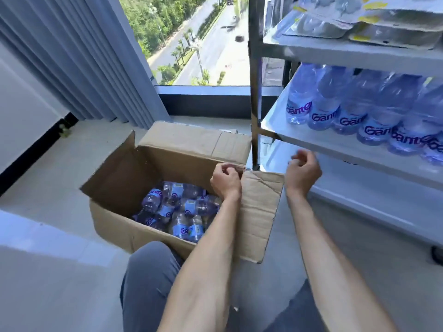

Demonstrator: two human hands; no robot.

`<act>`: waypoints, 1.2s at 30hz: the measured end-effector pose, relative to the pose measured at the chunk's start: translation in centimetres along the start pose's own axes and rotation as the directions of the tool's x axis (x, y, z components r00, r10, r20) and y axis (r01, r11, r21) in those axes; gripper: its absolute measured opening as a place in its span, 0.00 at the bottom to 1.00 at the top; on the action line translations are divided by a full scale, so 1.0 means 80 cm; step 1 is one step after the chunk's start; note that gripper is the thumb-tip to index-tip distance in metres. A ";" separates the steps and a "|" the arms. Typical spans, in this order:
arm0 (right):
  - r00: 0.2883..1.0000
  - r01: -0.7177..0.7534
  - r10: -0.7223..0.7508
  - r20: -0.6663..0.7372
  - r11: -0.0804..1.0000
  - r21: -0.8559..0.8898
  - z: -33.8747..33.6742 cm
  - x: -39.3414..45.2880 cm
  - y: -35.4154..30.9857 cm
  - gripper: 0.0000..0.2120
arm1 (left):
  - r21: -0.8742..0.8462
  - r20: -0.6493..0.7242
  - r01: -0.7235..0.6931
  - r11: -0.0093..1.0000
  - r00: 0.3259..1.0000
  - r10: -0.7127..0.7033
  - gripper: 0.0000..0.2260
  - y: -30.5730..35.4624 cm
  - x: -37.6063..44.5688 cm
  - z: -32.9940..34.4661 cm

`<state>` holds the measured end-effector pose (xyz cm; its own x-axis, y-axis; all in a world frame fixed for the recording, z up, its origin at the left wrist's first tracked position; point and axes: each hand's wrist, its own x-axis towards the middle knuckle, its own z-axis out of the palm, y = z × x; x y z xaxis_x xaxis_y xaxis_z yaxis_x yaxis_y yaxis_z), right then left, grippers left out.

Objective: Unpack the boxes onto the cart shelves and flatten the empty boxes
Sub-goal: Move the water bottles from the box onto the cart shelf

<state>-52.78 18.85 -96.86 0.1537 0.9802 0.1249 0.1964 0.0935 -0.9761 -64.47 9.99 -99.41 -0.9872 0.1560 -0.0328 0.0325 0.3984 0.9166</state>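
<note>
An open cardboard box (124,178) sits on the floor with several blue-labelled water bottles (177,207) lying loose inside. My left hand (225,182) hovers over the box's right rim next to the right flap (261,212), fingers loosely curled and holding nothing. My right hand (303,172) hangs in the air just below the front edge of the cart's middle shelf (311,142), its fingers also loosely curled and empty. Several matching bottles (354,111) lie in a row on that shelf.
The cart's top shelf (347,47) carries plastic-wrapped packs. Its bottom shelf (371,188) is bare where visible, with a caster (437,256) at the right. A grey curtain (79,63) and window stand behind the box. My knee (148,279) is against the box's near side.
</note>
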 end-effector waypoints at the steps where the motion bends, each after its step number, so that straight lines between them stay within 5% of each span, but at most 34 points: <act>1: 0.998 -0.006 0.007 0.064 1.000 -0.019 0.024 -0.016 -0.005 0.13 | 0.019 -0.012 0.053 0.998 0.999 -0.052 0.09 -0.016 0.014 -0.012; 8: 0.840 0.099 0.053 0.540 0.964 -0.247 0.161 -0.131 0.008 0.14 | 0.216 0.033 0.316 0.924 0.943 -0.330 0.11 -0.116 0.103 -0.083; 12: 0.615 0.104 0.349 0.707 0.853 -0.512 0.209 -0.175 0.052 0.16 | 0.275 0.044 0.346 0.897 0.927 -0.371 0.13 -0.147 0.158 -0.109; 15: 0.482 0.125 0.558 0.675 0.719 -0.684 0.233 -0.204 0.084 0.19 | 0.336 0.011 0.312 0.889 0.942 -0.335 0.16 -0.164 0.200 -0.118; 20: 0.530 -0.070 0.689 0.494 0.617 -0.784 0.251 -0.245 0.142 0.23 | 0.612 0.178 -0.026 0.790 0.978 -0.106 0.20 -0.184 0.260 -0.097; 24: 0.568 0.254 0.558 0.605 0.581 -0.773 0.270 -0.260 0.174 0.26 | 0.771 0.473 -0.362 0.524 0.877 -0.090 0.23 -0.210 0.287 -0.070; 28: 0.407 0.511 0.495 0.768 0.573 -0.640 0.306 -0.269 0.185 0.34 | 0.818 0.489 -0.395 0.418 0.860 -0.145 0.31 -0.245 0.300 -0.056; 32: 0.460 0.582 0.497 0.736 0.457 -0.673 0.328 -0.288 0.198 0.35 | 0.845 0.467 -0.391 0.365 0.872 -0.147 0.35 -0.265 0.296 -0.040; 36: 0.504 0.634 0.492 0.710 0.348 -0.691 0.348 -0.286 0.210 0.30 | 0.848 0.462 -0.397 0.351 0.878 -0.123 0.29 -0.278 0.299 -0.025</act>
<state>-79.95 2.87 -121.11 -0.5134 0.6642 -0.5433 0.8349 0.5329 -0.1374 -89.14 3.04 -119.75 -0.7987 0.5057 -0.3261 0.5358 0.8444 -0.0029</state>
